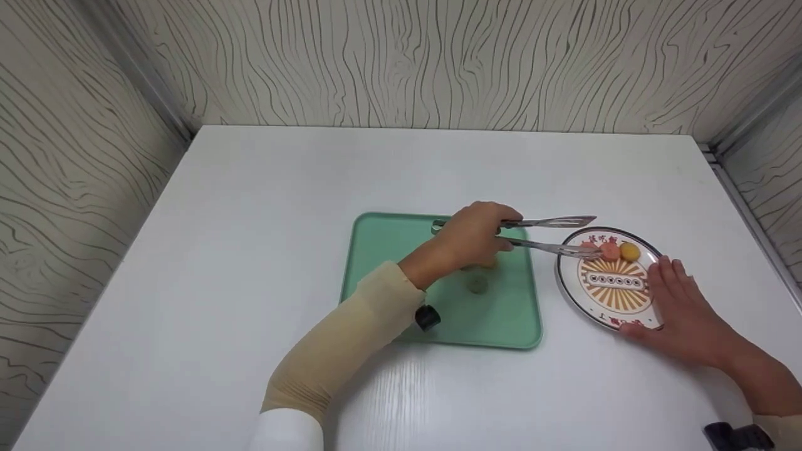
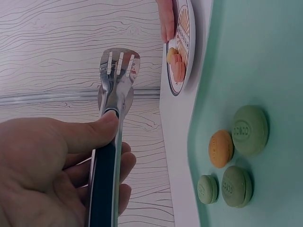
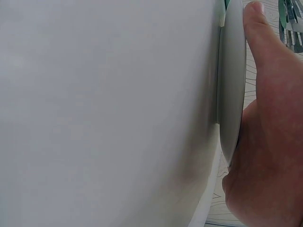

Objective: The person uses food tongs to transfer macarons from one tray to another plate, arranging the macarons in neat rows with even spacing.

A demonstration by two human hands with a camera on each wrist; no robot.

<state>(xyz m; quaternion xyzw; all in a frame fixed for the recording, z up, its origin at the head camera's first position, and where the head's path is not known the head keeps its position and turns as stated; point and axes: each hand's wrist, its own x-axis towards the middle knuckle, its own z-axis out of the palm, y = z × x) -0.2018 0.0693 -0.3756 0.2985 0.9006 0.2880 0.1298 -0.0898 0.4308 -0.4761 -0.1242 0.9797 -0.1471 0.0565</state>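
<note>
Metal tongs (image 1: 557, 222) with dark handle grips are held in my left hand (image 1: 471, 233), thumb on one side and fingers curled round the other. Their two arms stand apart with nothing between the tips; one arm overlaps the plate's pink macarons (image 1: 609, 252) in the head view. Beside these on the plate (image 1: 569, 282) lies a yellow macaron (image 1: 630, 252). My right hand (image 1: 689, 319) rests on the plate's right rim, fingers extended, thumb along the near edge. Green macarons (image 2: 250, 130) and an orange macaron (image 2: 221, 149) lie on the green tray (image 1: 501, 322), partly hidden by my left hand in the head view.
The tray sits left of the plate on a white table (image 1: 238, 263). Wood-grain panels (image 1: 401, 62) rise behind the table and at both sides. My left forearm (image 1: 351, 332) crosses over the tray's near left corner.
</note>
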